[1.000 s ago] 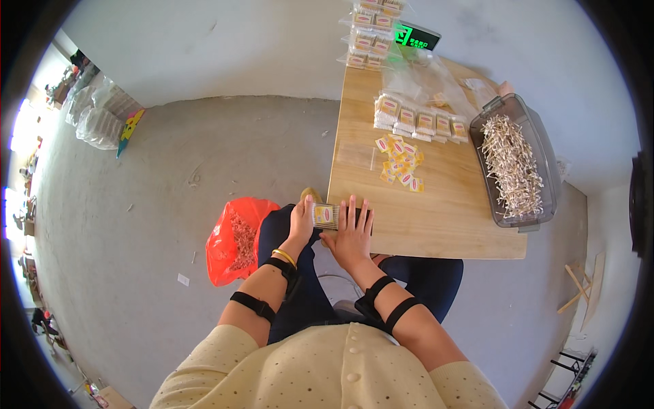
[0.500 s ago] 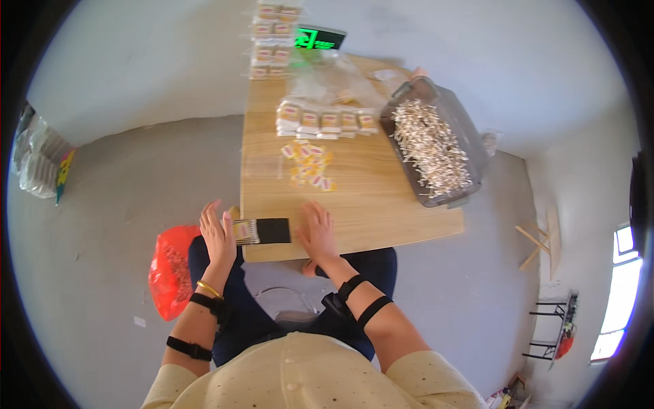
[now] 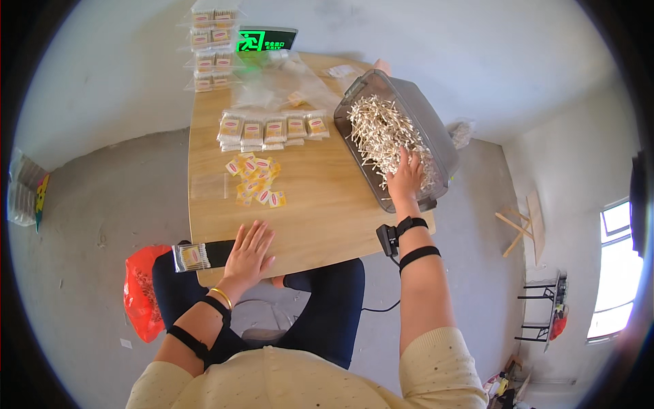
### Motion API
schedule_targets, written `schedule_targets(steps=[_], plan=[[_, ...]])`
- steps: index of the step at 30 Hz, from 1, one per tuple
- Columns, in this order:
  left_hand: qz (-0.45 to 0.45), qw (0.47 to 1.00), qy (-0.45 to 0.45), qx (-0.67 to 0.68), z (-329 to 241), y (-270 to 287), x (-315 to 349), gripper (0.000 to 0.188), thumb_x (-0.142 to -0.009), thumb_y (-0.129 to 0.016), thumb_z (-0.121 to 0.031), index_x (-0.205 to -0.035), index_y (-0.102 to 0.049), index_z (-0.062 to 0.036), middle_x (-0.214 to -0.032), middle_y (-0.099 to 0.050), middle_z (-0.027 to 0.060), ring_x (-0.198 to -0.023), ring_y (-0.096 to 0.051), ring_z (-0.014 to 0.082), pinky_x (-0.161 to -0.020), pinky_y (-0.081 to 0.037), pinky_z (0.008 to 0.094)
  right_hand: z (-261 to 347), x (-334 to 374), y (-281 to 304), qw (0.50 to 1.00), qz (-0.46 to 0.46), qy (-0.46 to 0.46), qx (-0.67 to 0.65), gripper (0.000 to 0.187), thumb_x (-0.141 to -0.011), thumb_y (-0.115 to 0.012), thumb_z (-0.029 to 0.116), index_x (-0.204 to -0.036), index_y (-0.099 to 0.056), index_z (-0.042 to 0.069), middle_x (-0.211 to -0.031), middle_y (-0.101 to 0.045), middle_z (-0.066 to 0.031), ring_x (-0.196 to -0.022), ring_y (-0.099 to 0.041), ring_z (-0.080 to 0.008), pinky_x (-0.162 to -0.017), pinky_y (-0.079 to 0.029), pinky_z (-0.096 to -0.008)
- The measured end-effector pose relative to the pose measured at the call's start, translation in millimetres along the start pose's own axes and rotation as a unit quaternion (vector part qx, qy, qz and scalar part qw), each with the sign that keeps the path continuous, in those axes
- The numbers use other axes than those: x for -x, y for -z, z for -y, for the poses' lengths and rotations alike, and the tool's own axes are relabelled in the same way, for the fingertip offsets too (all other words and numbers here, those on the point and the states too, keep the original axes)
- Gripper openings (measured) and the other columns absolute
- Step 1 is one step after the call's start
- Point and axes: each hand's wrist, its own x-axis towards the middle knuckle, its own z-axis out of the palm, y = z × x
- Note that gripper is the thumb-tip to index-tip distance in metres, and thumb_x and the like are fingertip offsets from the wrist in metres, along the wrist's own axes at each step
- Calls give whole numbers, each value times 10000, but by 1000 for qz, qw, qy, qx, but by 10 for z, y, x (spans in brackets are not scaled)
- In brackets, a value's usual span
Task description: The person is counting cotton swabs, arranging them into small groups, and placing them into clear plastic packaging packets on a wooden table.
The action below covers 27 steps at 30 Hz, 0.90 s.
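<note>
Pale wooden rectangular counter (image 3: 320,204): fills centre of view, near edge at the lap.

Grey translucent plastic bin (image 3: 436,129): at the right end of the counter, heaped with pale thin wooden sticks (image 3: 378,133). Half a second ago untouched by either hand; now entered by the right hand.

Orange-red plastic bag (image 3: 139,300): on the floor to the left of the knees, contents unclear.

Clear flat packets of sticks with red-and-yellow labels: one row (image 3: 272,128) mid-counter, a further column (image 3: 208,48) at the far left corner beside a green lit sign (image 3: 266,41). Loose clear wrapping (image 3: 293,82) between them.

Right hand (image 3: 407,178): forearm stretched out from the lap edge to the near end of the bin, fingers spread and pressed down into the sticks. Whether any sticks gripped: cannot tell, fingertips buried. Shift from counter edge to bin read as fetching a fresh batch of sticks.

Left hand (image 3: 251,249): open, flat, palm down on the near edge of the counter, holding nothing.

Small filled labelled packet (image 3: 191,257): lying at the near left corner, next to a dark strip, just left of the left hand; released since half a second ago, when framed between both hands. Taken as finished.

Scatter of small yellow-and-red labels (image 3: 255,180): mid-counter, apart from both hands.
</note>
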Motion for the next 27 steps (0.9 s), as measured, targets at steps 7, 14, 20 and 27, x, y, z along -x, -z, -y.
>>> schedule_targets(steps=[7,14,20,27], plan=[[-5,1000,2,14,-11,46,-10,591,-1008,-528,-346,-1534,-425,-98,-1638,-329,121,-1547,-259,296,-1279,-133,536,-179,-381,-431,995,-9,47,86,640,-771,-817,111,-1351,-572,231,-1389,-477,-82,-1268,-499,-337,-1016,-451,-511],[-12,1000,3,20,-10,36,0,578,-989,-556,-317,-1513,-455,-96,-1622,-359,126,-1537,-284,295,-1277,-143,542,-131,-379,-121,994,-56,99,4,277,-827,-723,56,-1087,-659,125,-1143,-576,-94,-1086,-603,-338,-899,-514,-469],[-18,999,5,27,-20,66,-1,569,-989,-553,-297,-1511,-456,-92,-1611,-376,125,-1536,-285,294,-1277,-147,534,318,178,71,966,-56,205,-145,200,-811,-685,10,-1001,-670,73,-1048,-613,-116,-1027,-604,-335,-884,-508,-461],[-31,999,-5,34,-2,-3,8,565,-991,-547,-283,-1514,-450,-92,-1615,-370,120,-1538,-278,296,-1279,-144,526,1011,1047,-76,941,103,198,-254,502,-780,-815,119,-1249,-634,121,-1253,-572,-121,-1188,-540,-348,-975,-476,-470]])
